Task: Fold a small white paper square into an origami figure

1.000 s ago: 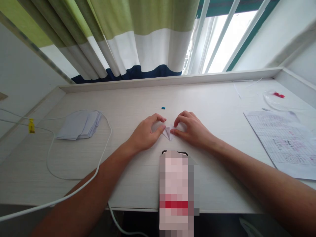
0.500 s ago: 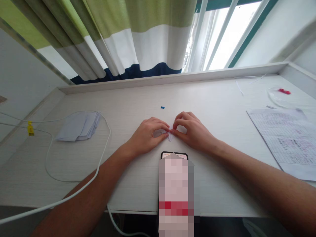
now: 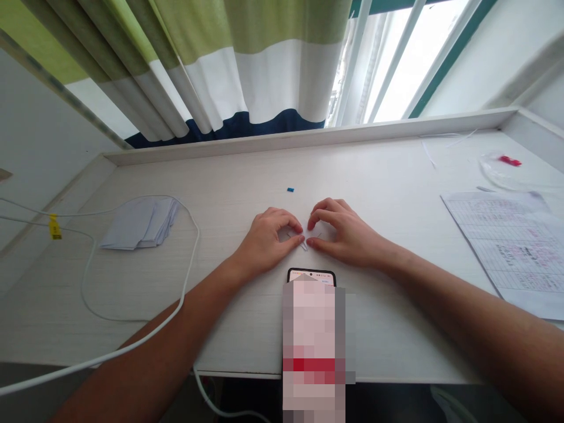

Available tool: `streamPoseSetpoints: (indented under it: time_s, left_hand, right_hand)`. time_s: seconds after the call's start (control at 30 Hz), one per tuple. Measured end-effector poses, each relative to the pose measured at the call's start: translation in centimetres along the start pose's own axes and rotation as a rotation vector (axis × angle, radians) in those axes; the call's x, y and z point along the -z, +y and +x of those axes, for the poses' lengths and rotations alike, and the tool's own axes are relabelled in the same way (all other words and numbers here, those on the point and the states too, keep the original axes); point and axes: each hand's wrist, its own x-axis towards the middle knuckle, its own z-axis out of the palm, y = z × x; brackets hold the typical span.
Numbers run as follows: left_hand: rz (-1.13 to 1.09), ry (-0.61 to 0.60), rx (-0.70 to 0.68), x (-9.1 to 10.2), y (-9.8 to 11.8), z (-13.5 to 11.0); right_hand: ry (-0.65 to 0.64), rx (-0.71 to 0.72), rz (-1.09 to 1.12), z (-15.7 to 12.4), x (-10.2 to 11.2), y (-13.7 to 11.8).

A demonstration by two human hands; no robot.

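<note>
Small folded white paper [image 3: 304, 247] lies low over the desk between my hands, its creased tip pointing towards me. My left hand [image 3: 273, 238] is curled round the paper's left side, thumb and forefinger nearly meeting on it. From the other side, my right hand [image 3: 343, 232] has its bent forefinger and thumb at the paper, with a small gap between the fingertips. Paper edges show inside the curl of each hand; the fingers hide much of the rest. Just below is a phone [image 3: 312, 272], its screen mostly blurred out.
A stack of white paper [image 3: 141, 224] sits at left, with a white cable [image 3: 189, 276] looping round it and over my left forearm. Written sheets [image 3: 506, 247] lie at right. A small blue piece [image 3: 290, 190] and a red item [image 3: 510, 160] are farther back.
The fingertips of my right hand have spread slightly, and the two hands' fingertips have drawn a little apart. Less of the paper's tip shows. The view has shifted slightly.
</note>
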Motion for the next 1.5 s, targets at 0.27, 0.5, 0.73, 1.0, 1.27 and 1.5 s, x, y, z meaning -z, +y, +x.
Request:
streamPoseSetpoints:
  time_s: [0.27, 0.5, 0.73, 1.0, 1.27, 1.5]
  left_hand:
    - [-0.011, -0.055, 0.004, 0.3, 0.2, -0.2]
    - [0.001, -0.017, 0.087, 0.0, 1.0, -0.1]
    - [0.013, -0.016, 0.099, -0.3, 1.3, -0.6]
    - [0.037, -0.019, 0.14, -0.5, 1.7, -0.5]
    - [0.04, -0.019, 0.228, -0.5, 2.1, -0.1]
    - [-0.01, -0.055, 0.226, 0.0, 1.8, 0.1]
  right_hand:
    - [-0.009, -0.024, 0.005, 0.0, 0.1, -0.2]
    - [-0.005, -0.025, 0.008, 0.0, 0.1, -0.1]
    - [-0.006, -0.017, 0.007, 0.0, 0.1, -0.2]
    - [-0.02, -0.017, -0.003, -0.2, 0.3, -0.6]
    - [-0.028, -0.014, -0.015, -0.1, 0.0, -0.5]
    - [-0.035, -0.027, -0.004, 0.0, -0.1, 0.0]
